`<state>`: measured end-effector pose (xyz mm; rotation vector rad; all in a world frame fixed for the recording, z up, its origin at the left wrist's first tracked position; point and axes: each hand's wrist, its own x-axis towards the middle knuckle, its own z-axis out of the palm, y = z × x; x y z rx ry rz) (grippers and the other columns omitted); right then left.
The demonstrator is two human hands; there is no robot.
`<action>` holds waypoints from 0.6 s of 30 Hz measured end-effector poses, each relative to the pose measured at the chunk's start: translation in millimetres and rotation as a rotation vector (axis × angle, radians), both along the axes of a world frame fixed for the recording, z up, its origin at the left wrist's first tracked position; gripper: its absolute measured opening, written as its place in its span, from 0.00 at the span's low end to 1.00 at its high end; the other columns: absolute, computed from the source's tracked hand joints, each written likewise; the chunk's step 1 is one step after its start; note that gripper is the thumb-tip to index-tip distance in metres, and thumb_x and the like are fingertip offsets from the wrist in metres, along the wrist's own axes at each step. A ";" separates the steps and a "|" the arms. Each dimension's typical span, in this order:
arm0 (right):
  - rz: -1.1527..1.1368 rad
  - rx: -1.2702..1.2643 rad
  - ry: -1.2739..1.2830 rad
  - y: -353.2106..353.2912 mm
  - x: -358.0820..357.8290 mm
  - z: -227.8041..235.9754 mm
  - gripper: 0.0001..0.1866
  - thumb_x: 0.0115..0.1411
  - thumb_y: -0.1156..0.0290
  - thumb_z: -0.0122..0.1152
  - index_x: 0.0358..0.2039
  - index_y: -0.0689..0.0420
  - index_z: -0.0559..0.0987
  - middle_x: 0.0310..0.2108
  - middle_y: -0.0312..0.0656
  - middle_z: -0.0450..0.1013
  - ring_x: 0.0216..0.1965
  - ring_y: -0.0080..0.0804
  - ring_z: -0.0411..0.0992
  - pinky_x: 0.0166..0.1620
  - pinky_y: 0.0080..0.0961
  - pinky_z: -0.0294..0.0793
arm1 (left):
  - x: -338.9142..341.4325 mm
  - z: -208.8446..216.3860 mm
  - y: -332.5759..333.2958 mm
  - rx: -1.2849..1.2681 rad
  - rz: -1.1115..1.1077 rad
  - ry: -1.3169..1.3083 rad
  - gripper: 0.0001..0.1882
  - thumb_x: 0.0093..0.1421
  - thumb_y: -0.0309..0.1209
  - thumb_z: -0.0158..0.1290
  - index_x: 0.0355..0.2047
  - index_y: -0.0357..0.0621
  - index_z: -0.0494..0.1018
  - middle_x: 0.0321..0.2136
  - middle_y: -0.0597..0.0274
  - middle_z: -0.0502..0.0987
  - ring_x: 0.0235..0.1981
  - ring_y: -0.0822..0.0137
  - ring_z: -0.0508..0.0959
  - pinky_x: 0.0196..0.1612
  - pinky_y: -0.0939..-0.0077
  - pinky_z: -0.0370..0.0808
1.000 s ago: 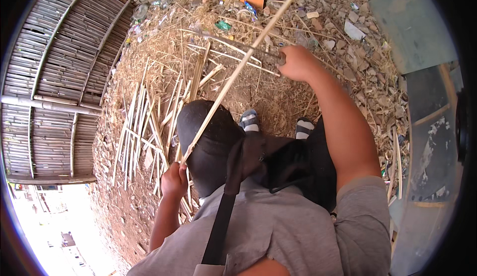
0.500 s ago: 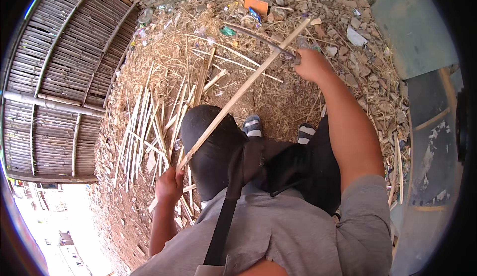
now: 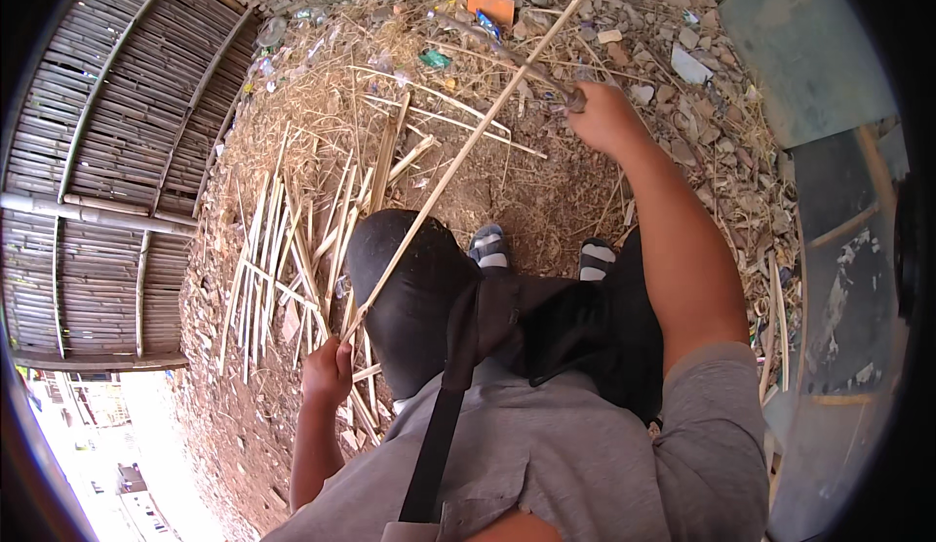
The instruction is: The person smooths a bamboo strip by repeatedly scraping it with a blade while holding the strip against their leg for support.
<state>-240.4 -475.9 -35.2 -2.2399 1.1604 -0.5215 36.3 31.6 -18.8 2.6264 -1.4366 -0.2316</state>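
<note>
My left hand (image 3: 327, 373) is closed round the lower end of a long pale bamboo strip (image 3: 450, 174). The strip slants up and to the right across my black-clad left knee (image 3: 405, 240), its far end over the rubble. In my right hand (image 3: 606, 119) is the handle of a long, dark-bladed knife (image 3: 502, 52). Its blade points up and left and crosses the strip near the strip's far end; whether the two touch, I cannot tell. The fingers of my right hand are wrapped round the handle and partly hidden.
Many split bamboo strips (image 3: 261, 274) lie on the ground at my left. Stones and brick rubble (image 3: 673, 84), straw and an orange piece (image 3: 490, 7) lie ahead. A bamboo-slat panel (image 3: 107, 142) stands at left, grey sheets (image 3: 814, 50) at right. My sandalled feet (image 3: 489, 248) are below.
The strip now shows a narrower side, as if turned, and its far end has shifted left. The knife has moved slightly left along with my right hand. Both hands keep their hold.
</note>
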 end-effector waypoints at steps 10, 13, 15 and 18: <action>0.345 -0.301 0.144 50.4 15.2 39.4 0.10 0.57 0.67 0.64 0.39 0.55 0.82 0.29 0.46 0.78 0.32 0.44 0.79 0.37 0.44 0.76 | 3.9 -4.4 18.3 -0.023 0.019 0.090 0.23 0.72 0.45 0.41 0.26 0.40 0.67 0.18 0.41 0.72 0.24 0.35 0.74 0.27 0.44 0.68; 0.048 0.049 0.062 8.8 1.0 25.0 0.12 0.56 0.65 0.66 0.40 0.57 0.82 0.31 0.48 0.79 0.35 0.45 0.80 0.39 0.41 0.77 | 9.5 -3.3 25.7 -0.019 0.082 0.148 0.23 0.72 0.44 0.41 0.26 0.40 0.69 0.19 0.41 0.72 0.24 0.35 0.74 0.28 0.46 0.69; -0.047 -0.045 -0.026 -4.2 -5.4 14.9 0.12 0.57 0.65 0.66 0.39 0.57 0.82 0.31 0.48 0.79 0.34 0.45 0.80 0.38 0.42 0.77 | 10.1 4.1 24.3 -0.004 0.072 0.143 0.23 0.72 0.43 0.41 0.26 0.40 0.69 0.19 0.41 0.72 0.24 0.35 0.74 0.28 0.46 0.69; -0.091 -0.040 -0.014 2.0 -4.6 28.3 0.11 0.57 0.65 0.66 0.37 0.56 0.81 0.29 0.45 0.79 0.32 0.44 0.79 0.37 0.42 0.76 | 8.7 7.4 25.3 0.043 0.084 0.149 0.23 0.72 0.42 0.40 0.25 0.39 0.69 0.19 0.41 0.72 0.24 0.35 0.74 0.29 0.47 0.69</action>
